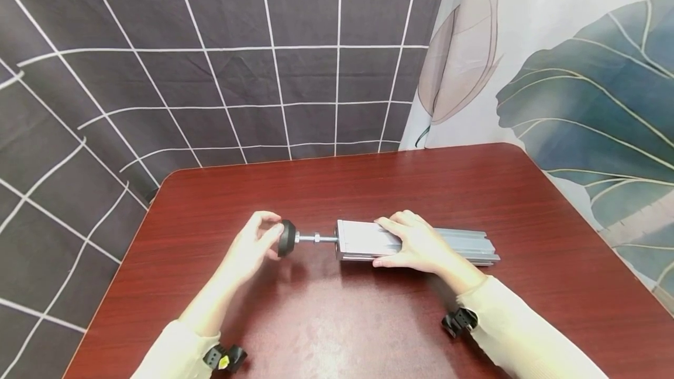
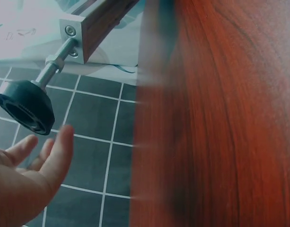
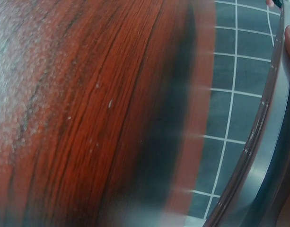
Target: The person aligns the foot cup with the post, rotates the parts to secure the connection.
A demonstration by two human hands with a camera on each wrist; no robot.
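A black levelling foot [image 1: 286, 238] on a threaded metal rod [image 1: 308, 238] with nuts sticks out from the end of a silver aluminium extrusion profile [image 1: 367, 240]. My left hand [image 1: 254, 245] is at the foot, thumb and fingers curved about its base side. In the left wrist view, a fingertip meets the rim of the foot [image 2: 29, 106], while other fingers of the left hand [image 2: 36, 175] stand apart from it. My right hand [image 1: 416, 243] grips the profile across its middle, thumb on the near side. The right wrist view shows the profile [image 3: 265, 165] along its right edge.
The profile lies over a reddish-brown wooden table [image 1: 316, 332]. Behind and to the left hangs a dark grey cloth [image 1: 305, 78] with white grid lines. A white curtain [image 1: 518, 16] with large leaf prints hangs at the right.
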